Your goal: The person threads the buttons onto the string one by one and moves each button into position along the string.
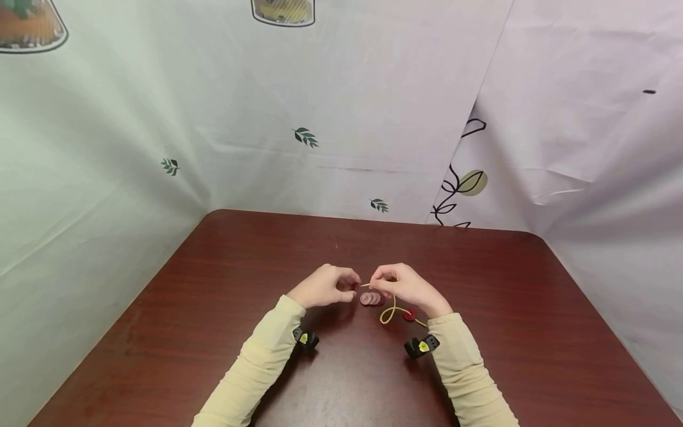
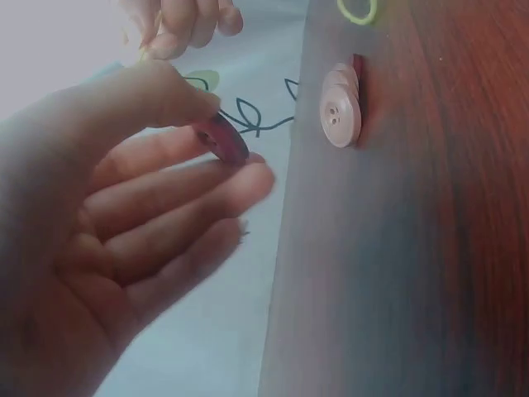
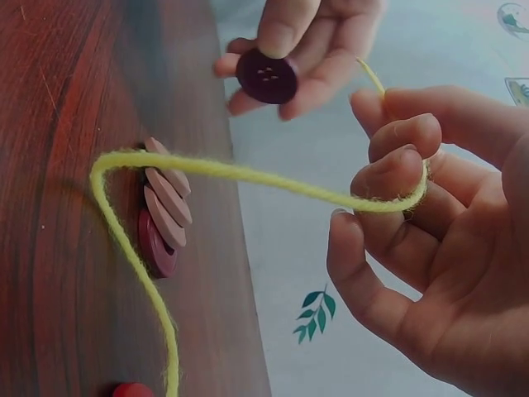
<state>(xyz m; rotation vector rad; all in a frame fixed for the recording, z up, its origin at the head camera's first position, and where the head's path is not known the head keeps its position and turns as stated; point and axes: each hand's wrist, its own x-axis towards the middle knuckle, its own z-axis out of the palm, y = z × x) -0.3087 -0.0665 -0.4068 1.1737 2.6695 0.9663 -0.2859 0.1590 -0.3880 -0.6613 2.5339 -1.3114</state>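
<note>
While palm faces palm, the left hand (image 1: 325, 287) pinches a dark red button (image 3: 267, 84); in head view, at its three o'clock, the right hand (image 1: 409, 290) pinches yellow string (image 3: 248, 175); pink buttons (image 2: 340, 107) lie at the dark red one's four o'clock.

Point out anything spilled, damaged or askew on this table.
Nothing stands out: the pink buttons overlap in a row on the table, the left hand pinches a dark red button, the right hand holds the yellow string, and no damage or spill shows.
</note>
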